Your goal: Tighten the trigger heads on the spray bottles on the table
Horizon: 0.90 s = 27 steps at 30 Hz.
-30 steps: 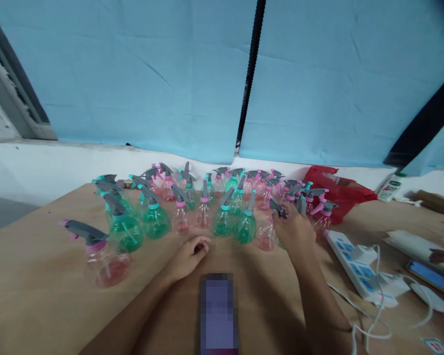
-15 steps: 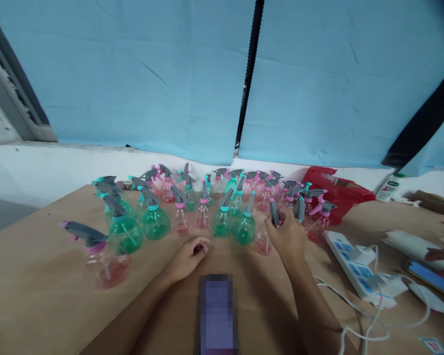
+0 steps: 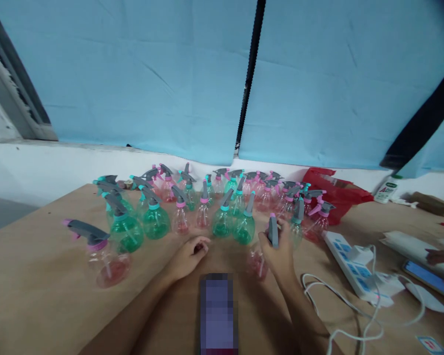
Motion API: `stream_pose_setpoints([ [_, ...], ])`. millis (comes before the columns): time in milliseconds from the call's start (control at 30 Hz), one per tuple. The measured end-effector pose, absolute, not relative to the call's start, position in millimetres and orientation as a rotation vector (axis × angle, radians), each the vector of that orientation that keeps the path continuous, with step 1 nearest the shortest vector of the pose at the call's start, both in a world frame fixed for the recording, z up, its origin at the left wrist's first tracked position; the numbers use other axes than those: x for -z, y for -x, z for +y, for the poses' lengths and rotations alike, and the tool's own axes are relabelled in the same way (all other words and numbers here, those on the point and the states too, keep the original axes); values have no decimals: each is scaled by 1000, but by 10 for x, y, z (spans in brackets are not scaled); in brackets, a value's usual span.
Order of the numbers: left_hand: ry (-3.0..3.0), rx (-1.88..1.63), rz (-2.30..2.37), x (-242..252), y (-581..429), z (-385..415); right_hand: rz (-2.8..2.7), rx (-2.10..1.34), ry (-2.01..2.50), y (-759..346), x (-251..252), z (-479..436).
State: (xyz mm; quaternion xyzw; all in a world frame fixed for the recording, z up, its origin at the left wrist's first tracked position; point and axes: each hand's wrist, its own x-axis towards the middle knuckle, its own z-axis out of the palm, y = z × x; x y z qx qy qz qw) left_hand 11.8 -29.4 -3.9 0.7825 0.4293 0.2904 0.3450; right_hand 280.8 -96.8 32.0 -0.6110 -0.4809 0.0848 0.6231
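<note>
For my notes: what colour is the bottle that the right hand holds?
The bottle is see-through pink, its sprayer grey; head view.

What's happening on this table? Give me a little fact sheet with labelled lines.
holding: right hand closed round a pink spray bottle just below its grey trigger head
resting: left hand curled on the wooden table, nothing seen in it
behind: green and pink spray bottles, standing upright
to the right: white power strip, red bag
nearby: another person's hand beside a phone

Head-height view, forward-down over table (image 3: 40,276)
</note>
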Motion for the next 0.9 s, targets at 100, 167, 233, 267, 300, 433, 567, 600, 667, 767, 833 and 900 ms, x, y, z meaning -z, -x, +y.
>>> stream_pose_setpoints([
  [100, -2030, -755, 1122, 52, -113, -287, -1213, -381, 1290, -2655, -321, -970],
  [167, -2030, -757, 1133, 62, -108, -284, -1347, -474, 1217, -2571, -383, -936],
  [233, -2030, -758, 1139, 73, -104, -280, -1501, -518, 1125, -2498, -472, -862],
  [267, -2025, -761, 1140, 78, -103, -278, -1560, -530, 1073, -2463, -515, -811],
  [300, -2018, -763, 1138, 82, -101, -276, -1601, -543, 1019, -2427, -552, -755],
  [433, -1969, -792, 1123, 85, -94, -266, -1644, -723, 824, -2279, -591, -532],
  [567, -1952, -798, 1114, 86, -81, -257, -1586, -1038, 739, -2191, -519, -401],
  [600, -1950, -797, 1115, 91, -79, -255, -1567, -1075, 722, -2183, -502, -380],
  [667, -1940, -795, 1118, 103, -78, -252, -1548, -1098, 689, -2175, -476, -344],
  [767, -1933, -801, 1116, 111, -84, -259, -1538, -1107, 674, -2164, -459, -303],
  [833, -1940, -804, 1120, 103, -92, -270, -1505, -1122, 692, -2152, -460, -288],
  [900, -1943, -815, 1122, 89, -100, -281, -1478, -1139, 715, -2138, -467, -281],
])
